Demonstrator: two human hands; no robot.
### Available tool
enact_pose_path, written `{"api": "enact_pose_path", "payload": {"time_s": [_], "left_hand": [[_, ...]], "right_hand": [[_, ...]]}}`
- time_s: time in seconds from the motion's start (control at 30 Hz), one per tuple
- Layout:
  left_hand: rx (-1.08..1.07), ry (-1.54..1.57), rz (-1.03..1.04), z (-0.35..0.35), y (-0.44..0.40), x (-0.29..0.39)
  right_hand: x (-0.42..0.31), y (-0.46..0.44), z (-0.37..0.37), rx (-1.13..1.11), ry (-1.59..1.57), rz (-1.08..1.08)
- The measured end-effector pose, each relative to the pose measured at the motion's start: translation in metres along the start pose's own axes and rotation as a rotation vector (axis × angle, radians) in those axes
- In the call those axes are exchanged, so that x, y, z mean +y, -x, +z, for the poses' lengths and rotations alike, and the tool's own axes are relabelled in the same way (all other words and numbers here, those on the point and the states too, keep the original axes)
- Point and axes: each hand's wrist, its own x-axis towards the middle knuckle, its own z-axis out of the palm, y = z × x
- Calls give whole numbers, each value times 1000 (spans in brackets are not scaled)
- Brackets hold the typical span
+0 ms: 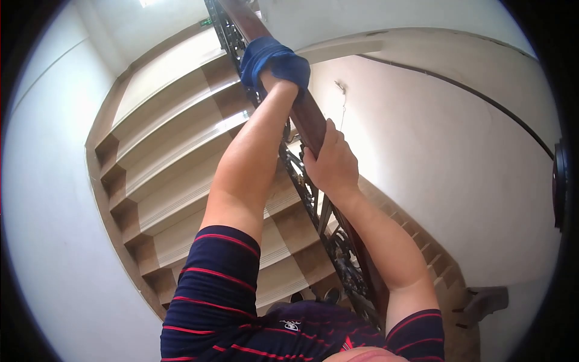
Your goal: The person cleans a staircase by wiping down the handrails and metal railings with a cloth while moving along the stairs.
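Indoors, pale walls [470, 175] rise on both sides of a person's two bare hands, while a broad flight of steps [175, 127] with brown-edged treads spreads to the left of and below them. A second, narrower flight [422, 241] descends beyond the right forearm. Between the two flights slants a polished wooden handrail [309, 117], running from above the left hand [272, 71] down past the right hand [333, 166] toward the person's body. Dark ornamental ironwork [344, 256] stands beneath it, with scrolled sections below the right hand. A navy shirt [220, 274] with red stripes covers the upper arms and torso, nearer the body than either hand. At far right, well apart from the right hand, a dark rounded object [560, 187] sits at the edge of view; what it is cannot be told. A blue cloth [258, 55] drapes over the handrail, farther up it than the right hand, and surrounds the left hand. The left hand's fingers are hidden in its folds, so whether they are clenched cannot be told. The right hand grasps the handrail, its thumb lying apart from the fingers. A small green sign [206, 22] shows beyond the left hand, up and to its left.
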Motion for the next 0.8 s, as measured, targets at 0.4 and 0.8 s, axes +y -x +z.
{"api": "enact_pose_path", "payload": {"time_s": [0.4,0.8], "left_hand": [[-48,90,148,2,90,13],[39,-102,457,-7,188,33]], "right_hand": [[4,-5,-13,-120,-83,31],[61,146,-36,-98,31,-28]]}}
